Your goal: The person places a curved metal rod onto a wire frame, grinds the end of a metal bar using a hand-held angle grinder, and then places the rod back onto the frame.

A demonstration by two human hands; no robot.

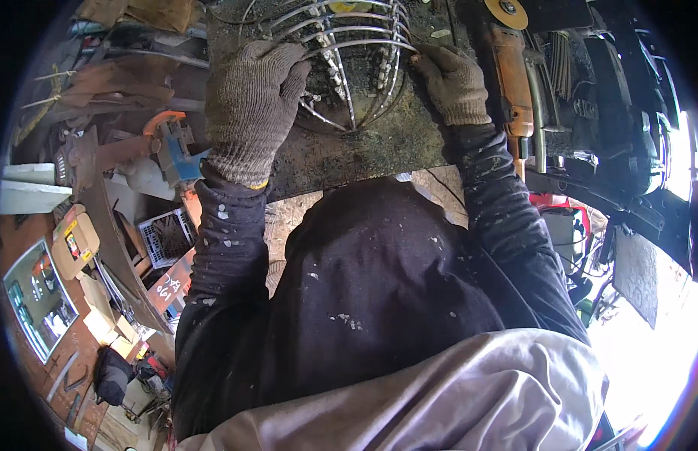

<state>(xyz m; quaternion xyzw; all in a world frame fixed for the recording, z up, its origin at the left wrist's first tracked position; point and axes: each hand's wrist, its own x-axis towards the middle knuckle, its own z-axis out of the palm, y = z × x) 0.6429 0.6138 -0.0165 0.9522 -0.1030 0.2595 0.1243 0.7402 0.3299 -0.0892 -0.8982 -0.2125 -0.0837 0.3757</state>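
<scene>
A frame of curved metal rods [354, 43], with two lengthwise bars that carry rough weld-like lumps, lies on the dark worktable [326, 161]. My left hand [255, 105], in a grey-brown knitted glove, has its fingers and thumb closed at the left end of the nearest curved rod. At that rod's right end, my right hand [452, 81], gloved alike, pinches the tip between thumb and fingers. The rod bows away from me between both hands. Some of the left fingertips are hidden behind the glove's back.
Right of my right hand lies an orange angle grinder [510, 90], near a round tan disc [507, 12]. A metal bar [537, 120] is beside it. At the left are a blue-and-orange tool [176, 146], a plastic crate [167, 237] and a cardboard box [76, 240].
</scene>
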